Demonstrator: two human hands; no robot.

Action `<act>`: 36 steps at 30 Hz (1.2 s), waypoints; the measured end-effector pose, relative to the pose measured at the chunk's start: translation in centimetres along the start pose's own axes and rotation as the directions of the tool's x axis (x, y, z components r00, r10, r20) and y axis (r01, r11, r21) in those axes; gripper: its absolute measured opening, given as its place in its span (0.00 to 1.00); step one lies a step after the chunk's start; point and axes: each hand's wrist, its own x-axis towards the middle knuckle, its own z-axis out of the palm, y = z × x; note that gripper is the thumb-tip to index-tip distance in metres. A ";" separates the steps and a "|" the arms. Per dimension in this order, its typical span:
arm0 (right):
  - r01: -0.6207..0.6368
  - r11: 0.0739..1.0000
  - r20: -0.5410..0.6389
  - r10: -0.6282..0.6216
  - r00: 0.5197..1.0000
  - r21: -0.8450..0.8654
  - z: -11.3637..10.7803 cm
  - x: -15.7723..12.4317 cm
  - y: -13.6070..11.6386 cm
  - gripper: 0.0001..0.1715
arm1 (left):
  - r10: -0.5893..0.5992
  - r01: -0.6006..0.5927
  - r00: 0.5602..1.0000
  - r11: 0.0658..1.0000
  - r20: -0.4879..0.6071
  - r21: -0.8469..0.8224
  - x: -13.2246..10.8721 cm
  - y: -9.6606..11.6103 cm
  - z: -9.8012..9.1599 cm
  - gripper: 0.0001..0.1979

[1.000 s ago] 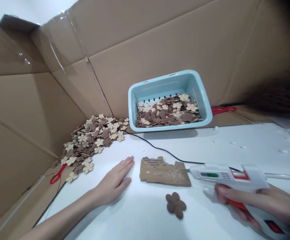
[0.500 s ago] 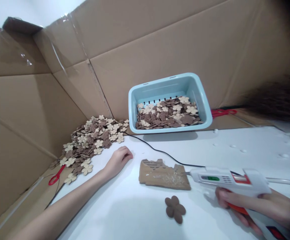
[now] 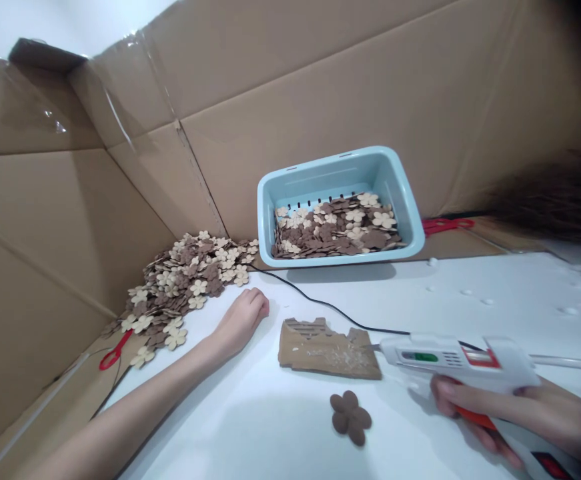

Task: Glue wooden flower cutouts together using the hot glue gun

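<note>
My right hand grips a white hot glue gun by its handle, fingers on the orange trigger. Its nozzle points left, at the right end of a worn cardboard piece streaked with dried glue. On the white board beside the flower pile lies my left hand, its fingers curled in and nothing visible in them. A brown flower-shaped piece with rounded petals lies flat below the cardboard, apart from both hands.
A light blue basket holds many brown and cream flowers. More flowers form a heap at the left. Red-handled scissors lie near it. A black cable crosses the white board. Cardboard walls stand behind.
My left hand has shifted slightly and its fingers have curled in further. The glue gun stays almost still, its nozzle over the cardboard piece.
</note>
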 end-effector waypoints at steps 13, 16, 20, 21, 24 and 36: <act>-0.032 0.999 0.004 0.032 0.999 0.017 0.0 0.4 0.6 0.26 | 0.146 -0.110 0.988 0.886 -0.045 0.450 -6.4 5.6 -1.4 0.11; -0.078 0.996 -0.001 0.078 0.997 0.037 -0.1 0.5 0.7 0.26 | 0.105 -0.064 0.994 0.720 -0.017 0.691 -6.9 5.3 -1.6 0.13; -0.049 0.998 0.003 0.049 0.999 0.031 0.0 0.4 0.6 0.26 | -0.232 0.249 0.961 0.498 -0.150 0.831 -7.4 4.8 -2.4 0.19; -0.036 0.999 0.009 0.035 0.999 0.028 0.0 0.4 0.5 0.27 | -0.318 0.309 0.932 0.443 -0.175 0.842 -7.5 4.6 -2.7 0.21; -0.009 1.000 0.010 0.009 1.000 0.018 0.1 0.2 0.3 0.28 | -0.492 0.373 0.856 0.372 -0.160 0.850 -7.8 4.3 -3.2 0.23; -0.048 0.999 -0.032 0.048 0.998 -0.001 0.1 0.1 0.3 0.27 | -0.022 0.114 0.978 0.889 -0.208 0.444 -5.5 0.2 -4.0 0.18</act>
